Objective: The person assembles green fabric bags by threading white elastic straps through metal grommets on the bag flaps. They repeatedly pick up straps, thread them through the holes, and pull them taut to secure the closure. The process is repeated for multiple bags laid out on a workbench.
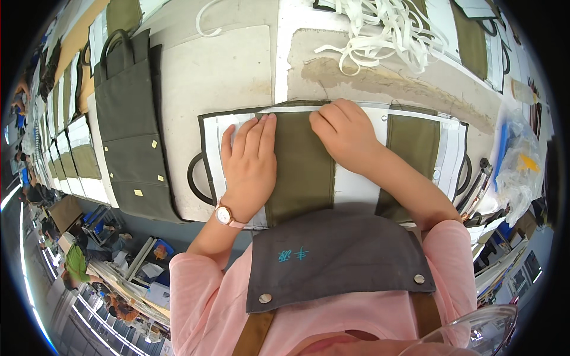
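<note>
An unfinished bag panel (301, 172) lies before me, olive and white in broad bands with dark binding round its edge. One black loop handle (197, 181) sticks out at its left end and another (465, 175) at its right. A thin white strip (415, 111) runs along the far edge. My left hand (252, 151) lies flat on the panel's left part, fingertips at that edge. Fingers curled, my right hand (345, 132) grips the strip at the far edge, right of the left hand; its fingertips are hidden.
To the left lies a dark bag (130, 118) with a handle and small yellow patches. A tangle of white tape (386, 35) sits at the far side. Scissors (480, 178) and a clear plastic bag (516, 166) are at the right. More panels (77, 142) lie far left.
</note>
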